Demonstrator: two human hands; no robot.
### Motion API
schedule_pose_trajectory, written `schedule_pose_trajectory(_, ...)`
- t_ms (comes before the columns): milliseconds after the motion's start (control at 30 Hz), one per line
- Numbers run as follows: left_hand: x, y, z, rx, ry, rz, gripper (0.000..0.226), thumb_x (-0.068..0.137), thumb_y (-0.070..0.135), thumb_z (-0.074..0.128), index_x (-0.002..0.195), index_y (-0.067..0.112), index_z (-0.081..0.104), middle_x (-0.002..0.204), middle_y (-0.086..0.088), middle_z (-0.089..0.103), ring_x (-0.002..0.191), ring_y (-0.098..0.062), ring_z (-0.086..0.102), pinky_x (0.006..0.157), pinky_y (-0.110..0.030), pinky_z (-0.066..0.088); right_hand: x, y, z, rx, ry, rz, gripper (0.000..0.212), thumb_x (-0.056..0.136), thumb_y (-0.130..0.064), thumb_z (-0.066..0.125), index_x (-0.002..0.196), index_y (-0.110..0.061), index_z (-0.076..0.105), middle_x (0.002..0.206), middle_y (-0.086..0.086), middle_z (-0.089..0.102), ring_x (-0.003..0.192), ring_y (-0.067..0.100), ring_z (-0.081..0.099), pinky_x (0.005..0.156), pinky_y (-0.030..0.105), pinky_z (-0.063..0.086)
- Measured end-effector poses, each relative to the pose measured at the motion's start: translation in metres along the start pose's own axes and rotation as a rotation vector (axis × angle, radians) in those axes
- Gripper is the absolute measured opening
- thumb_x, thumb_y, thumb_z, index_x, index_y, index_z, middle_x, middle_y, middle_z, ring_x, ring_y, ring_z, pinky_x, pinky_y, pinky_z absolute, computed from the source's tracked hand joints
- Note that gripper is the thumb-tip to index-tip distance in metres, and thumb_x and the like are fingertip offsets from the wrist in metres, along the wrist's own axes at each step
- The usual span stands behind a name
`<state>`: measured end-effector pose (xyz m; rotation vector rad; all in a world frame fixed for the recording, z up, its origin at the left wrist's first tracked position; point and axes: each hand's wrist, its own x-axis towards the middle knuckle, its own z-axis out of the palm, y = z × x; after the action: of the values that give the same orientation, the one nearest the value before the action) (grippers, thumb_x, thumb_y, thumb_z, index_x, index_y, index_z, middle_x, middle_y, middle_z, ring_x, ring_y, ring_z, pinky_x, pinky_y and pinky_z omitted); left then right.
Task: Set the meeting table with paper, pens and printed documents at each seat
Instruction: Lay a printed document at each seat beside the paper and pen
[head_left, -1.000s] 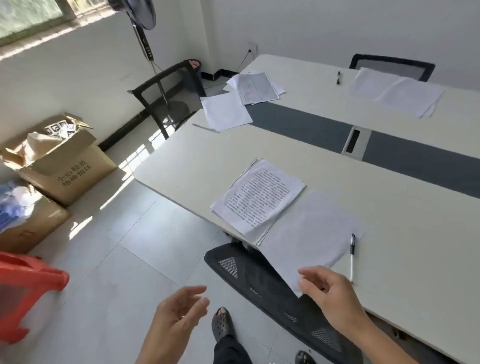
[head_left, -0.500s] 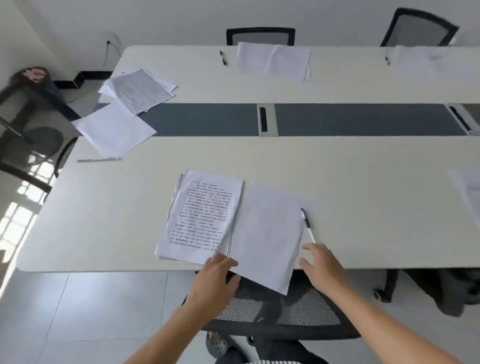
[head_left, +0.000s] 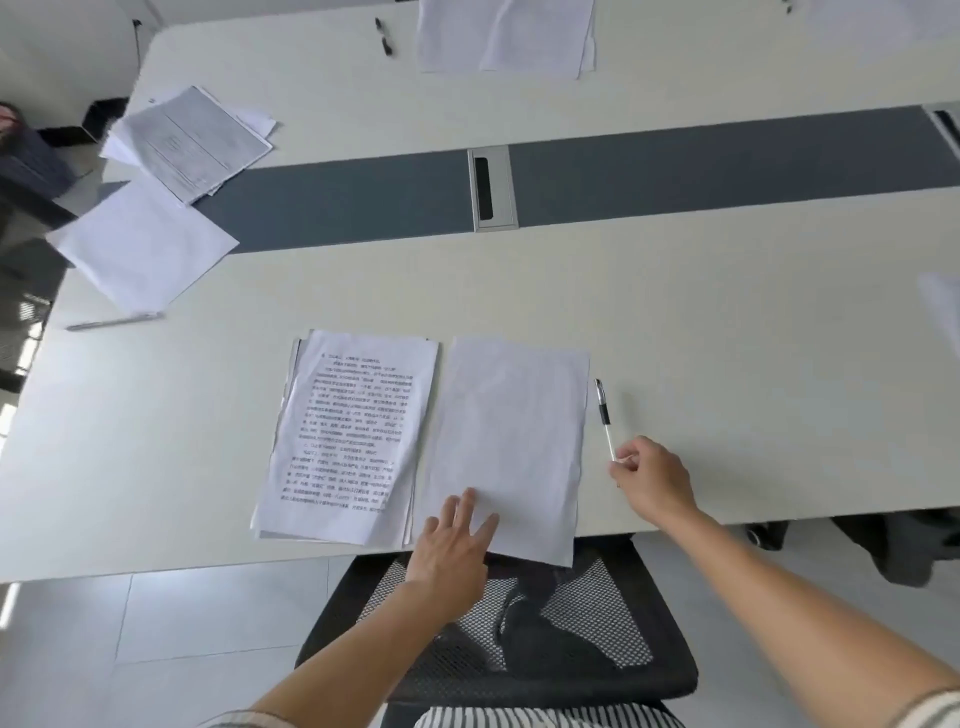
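Two hands work at one seat of the meeting table (head_left: 727, 322): your left hand (head_left: 452, 545) lies flat, fingers straight, pressing the near edge of the blank sheet (head_left: 506, 431), while your right hand (head_left: 652, 480), just right of that sheet, pinches the near end of the ballpoint pen (head_left: 604, 415) with curled fingertips. The pen lies just beside the sheet's right edge, not touching it, its long axis running away from you nearly parallel to that edge, so your right hand is clearly nearer for any straightening. The printed document (head_left: 353, 431) sits close against the sheet's left side.
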<state>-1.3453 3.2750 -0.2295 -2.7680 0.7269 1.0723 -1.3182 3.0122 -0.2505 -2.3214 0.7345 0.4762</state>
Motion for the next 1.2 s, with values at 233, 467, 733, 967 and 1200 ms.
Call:
schedule_pose_trajectory(233,0.033,0.057,-0.026,-0.124,0.036,0.054,0.055,0.095,0.025,0.042,0.147,0.019,0.024,0.160,-0.014,0.004,0.137,-0.033,0.025,0.110,-0.043,0.030,0.009,-0.037,-0.001,0.044,-0.035,-0.093,0.016,0.087,-0.024,0.064,0.100,-0.015,0.062,0.092,0.001,0.073,0.088,0.023,0.067,0.076,0.029,0.050)
schedule_pose_trajectory(467,0.018,0.017,-0.017,-0.130,0.092,-0.039,0.056,0.097,0.028,0.042,0.149,0.022,0.021,0.162,-0.009,-0.002,0.148,-0.028,0.007,0.117,-0.042,0.019,0.011,-0.050,0.036,-0.018,-0.124,-0.074,0.018,0.084,-0.021,0.063,0.098,-0.010,0.061,0.101,0.007,0.071,0.094,0.028,0.066,0.081,0.033,0.053)
schedule_pose_trajectory(733,0.001,-0.069,-0.009,-0.404,0.351,-0.383,0.054,0.096,0.037,0.045,0.146,0.026,0.031,0.161,-0.007,0.011,0.147,-0.027,0.013,0.118,-0.046,0.022,0.003,-0.054,0.026,-0.217,-0.065,-0.144,0.038,0.085,-0.040,0.063,0.114,-0.016,0.059,0.101,-0.001,0.071,0.095,0.025,0.065,0.077,0.031,0.050)
schedule_pose_trajectory(967,-0.027,-0.149,0.043,-0.456,0.207,-0.597,0.067,0.092,0.043,0.047,0.150,0.035,0.015,0.157,-0.011,0.011,0.143,-0.035,0.018,0.114,-0.053,0.029,-0.023,-0.121,0.057,0.294,-0.453,-0.063,0.049,0.085,-0.032,0.069,0.128,-0.013,0.055,0.111,0.003,0.065,0.101,0.020,0.064,0.088,0.034,0.055)
schedule_pose_trajectory(1200,-0.052,-0.124,0.066,-0.477,0.149,-0.519,0.068,0.093,0.042,0.045,0.150,0.041,0.008,0.161,-0.002,-0.004,0.146,-0.028,0.007,0.113,-0.045,0.034,-0.033,-0.185,0.123,0.631,-0.639,0.235,0.037,0.083,-0.021,0.074,0.114,-0.009,0.059,0.102,0.006,0.072,0.077,0.019,0.065,0.059,0.025,0.047)
